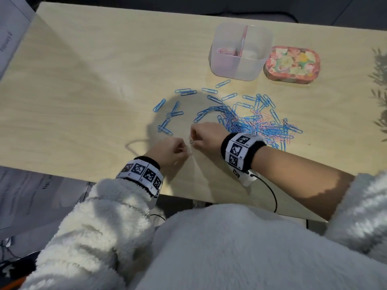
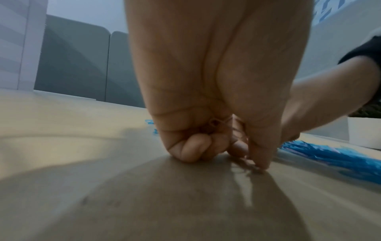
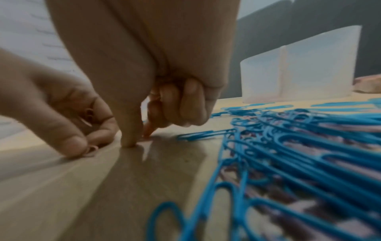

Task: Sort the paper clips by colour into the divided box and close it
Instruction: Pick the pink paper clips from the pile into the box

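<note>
Both hands work low on the worktop (image 1: 88, 84), close together near its front edge. The left hand (image 1: 170, 150) has its grip curled round a few pink clips (image 2: 216, 125), apparently a stash kept in the palm to save trips. The right hand (image 1: 206, 136) pinches thumb and forefinger at the surface, probably on another pink clip, though too small to confirm. The mixed pile of blue and pink clips (image 1: 257, 124) lies just right of the hands. The divided box (image 1: 240, 53) stands open beyond it, some pink clips in one compartment, its floral lid (image 1: 292, 63) beside it
</note>
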